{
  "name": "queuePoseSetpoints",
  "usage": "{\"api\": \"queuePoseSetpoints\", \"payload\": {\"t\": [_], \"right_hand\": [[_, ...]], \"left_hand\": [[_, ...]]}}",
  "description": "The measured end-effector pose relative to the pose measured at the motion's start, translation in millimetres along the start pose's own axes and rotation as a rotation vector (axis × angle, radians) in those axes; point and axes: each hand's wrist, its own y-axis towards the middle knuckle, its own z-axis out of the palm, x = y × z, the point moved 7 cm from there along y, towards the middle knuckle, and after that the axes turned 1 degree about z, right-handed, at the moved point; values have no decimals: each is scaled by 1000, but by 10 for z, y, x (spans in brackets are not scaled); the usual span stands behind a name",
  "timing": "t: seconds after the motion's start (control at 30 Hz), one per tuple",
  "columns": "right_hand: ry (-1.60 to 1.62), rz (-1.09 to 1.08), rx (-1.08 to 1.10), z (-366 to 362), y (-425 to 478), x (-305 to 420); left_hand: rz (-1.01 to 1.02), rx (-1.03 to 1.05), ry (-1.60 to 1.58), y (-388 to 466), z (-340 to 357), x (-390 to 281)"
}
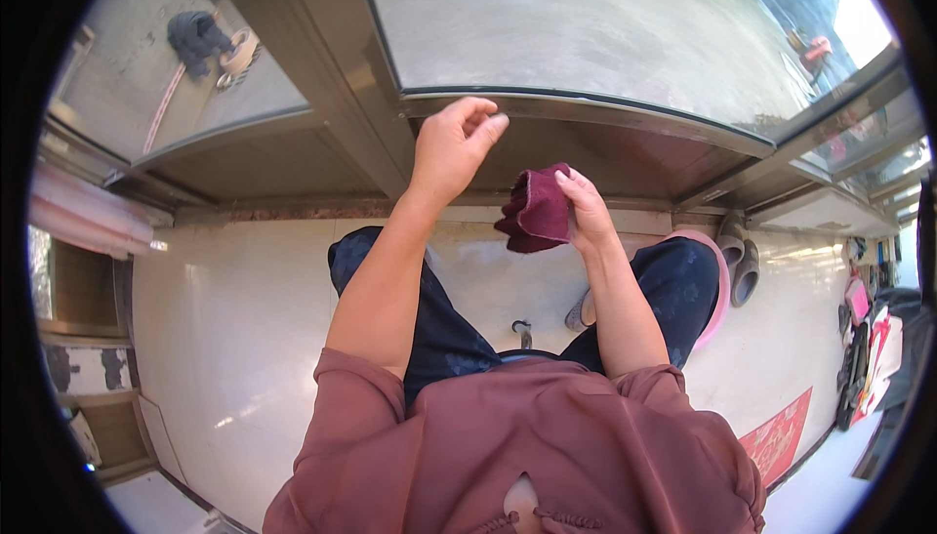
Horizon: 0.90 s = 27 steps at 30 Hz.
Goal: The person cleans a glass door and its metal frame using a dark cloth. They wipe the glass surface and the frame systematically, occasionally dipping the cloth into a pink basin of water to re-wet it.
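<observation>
A burgundy piece of cloth (538, 208), folded into soft pleats with a pale raw edge, hangs from my right hand (590, 210). The thumb lies over its upper corner and the other fingers are mostly behind it. My left hand (460, 140) is raised to the left of the cloth and apart from it, in front of the metal door frame (432, 109). Its fingers are curled, with the thumb close to the fingertips. Whether something small is pinched there cannot be made out.
Glass panels in the metal frame face me, with a concrete yard (542, 29) beyond. Past my right knee are a pink plastic basin (721, 278) and grey clogs (745, 274). A caster (521, 327) shows between my legs. A red patterned mat (779, 435) lies at right.
</observation>
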Motion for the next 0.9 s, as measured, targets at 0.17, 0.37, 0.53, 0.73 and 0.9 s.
{"api": "queuePoseSetpoints", "payload": {"t": [0.17,0.37,0.53,0.73,0.9], "right_hand": [[-44,-293,56,591,139,196],[-772,-886,190,1985,363,605],[-1685,-1452,62,2923,627,435],[-1637,-1549,-5,3628,1011,863],[-1520,-1640,-147,4506,973,1850]], "left_hand": [[66,-515,-142,-57,-672,294],[-23,-760,-404,-88,-1180,525],[-80,-789,-757,-42,-1186,704],[-133,-837,-650,-16,-1261,780],[-102,-794,-660,-7,-1261,798]]}}
